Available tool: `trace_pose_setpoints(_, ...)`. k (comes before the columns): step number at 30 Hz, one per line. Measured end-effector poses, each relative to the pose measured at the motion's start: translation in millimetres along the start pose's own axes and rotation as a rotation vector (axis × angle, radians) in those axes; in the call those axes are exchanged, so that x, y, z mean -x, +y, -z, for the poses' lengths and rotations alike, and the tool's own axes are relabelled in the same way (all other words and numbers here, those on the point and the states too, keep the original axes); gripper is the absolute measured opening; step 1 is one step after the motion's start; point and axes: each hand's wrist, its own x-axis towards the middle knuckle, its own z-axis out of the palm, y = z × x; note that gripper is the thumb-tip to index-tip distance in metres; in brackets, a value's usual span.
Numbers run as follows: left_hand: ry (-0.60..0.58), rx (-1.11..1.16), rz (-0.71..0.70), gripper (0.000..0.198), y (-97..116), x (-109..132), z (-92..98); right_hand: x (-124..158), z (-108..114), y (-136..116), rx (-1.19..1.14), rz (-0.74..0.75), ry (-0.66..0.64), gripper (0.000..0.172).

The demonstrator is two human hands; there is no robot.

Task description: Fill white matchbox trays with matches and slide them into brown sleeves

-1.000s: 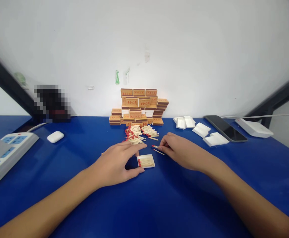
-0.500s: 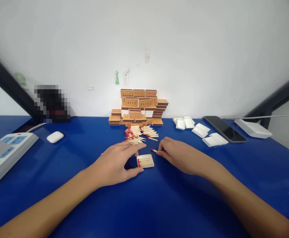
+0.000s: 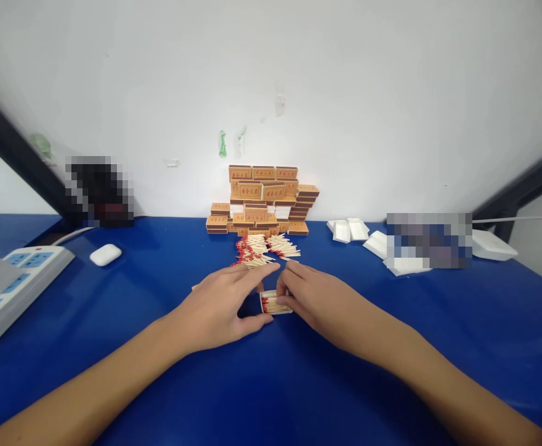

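Note:
A small white matchbox tray (image 3: 282, 312) lies on the blue table with red-headed matchsticks (image 3: 267, 306) in it. My left hand (image 3: 217, 306) steadies the tray from the left, thumb at its near edge and a finger at its far side, the index finger stretched above. Over the tray's right part, my right hand (image 3: 319, 297) pinches a matchstick, now mostly hidden by the fingers and the other matches. Just beyond the hands is a loose pile of matchsticks (image 3: 254, 249), with a smaller bunch (image 3: 284, 246) to its right.
Orange matchboxes (image 3: 256, 214) are stacked against the white wall. White empty trays (image 3: 357, 229) lie to the right, near a blurred-out patch and a white box (image 3: 493, 245). A power strip (image 3: 20, 282) and a white earbud case (image 3: 105, 254) are at the left.
My right hand has moved left with the matchstick, from beside the tray to over it. My left hand stays at the tray. The view has shifted slightly.

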Motion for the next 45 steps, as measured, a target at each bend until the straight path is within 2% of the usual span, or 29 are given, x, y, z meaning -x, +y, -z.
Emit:
trace_pose_setpoints(9,-0.006,-0.013,0.013,0.071,-1.1,0.3,-0.6,-3.2,2.0,-2.1,-0.064,-0.043,0.004,0.006)
trace_pose_setpoints(13,-0.017,-0.017,0.047,0.070,-0.1,0.1,-0.3,-0.4,6.9,4.5,-0.130,-0.070,0.013,0.003)
trace_pose_setpoints(19,-0.029,-0.011,0.047,0.073,-0.7,0.5,-1.1,0.4,9.0,11.9,-0.133,-0.092,-0.020,0.013)
trace_pose_setpoints(23,-0.023,-0.007,0.036,0.072,-2.6,1.1,-1.6,-0.8,4.8,9.8,-0.161,-0.052,-0.018,0.012)
trace_pose_setpoints(26,-0.015,-0.016,0.025,0.073,-2.8,1.2,-1.9,-4.0,3.5,14.5,-0.186,-0.054,0.074,0.012)
trace_pose_setpoints(29,-0.022,-0.024,0.036,0.074,-1.9,1.2,-2.7,-9.1,2.2,28.4,-0.129,-0.181,0.255,0.010)
trace_pose_setpoints(31,-0.032,-0.031,0.048,0.073,-1.5,1.4,-3.2,-12.7,-0.7,40.4,-0.077,-0.267,0.319,0.008)
trace_pose_setpoints(35,-0.045,-0.026,0.052,0.073,-1.9,2.1,-3.1,-18.7,-9.6,59.3,-0.105,-0.326,0.254,0.009)
trace_pose_setpoints(38,-0.042,-0.019,0.055,0.073,-2.2,2.3,-2.5,-21.2,-13.1,64.5,-0.111,-0.360,0.215,0.011)
trace_pose_setpoints(42,-0.035,-0.014,0.082,0.073,-1.5,2.2,-2.2,-19.1,-6.7,59.4,-0.110,-0.325,0.179,0.012)
trace_pose_setpoints(45,-0.015,-0.011,0.087,0.074,-1.4,2.3,-2.1,-13.5,3.2,43.7,-0.165,-0.237,0.163,0.012)
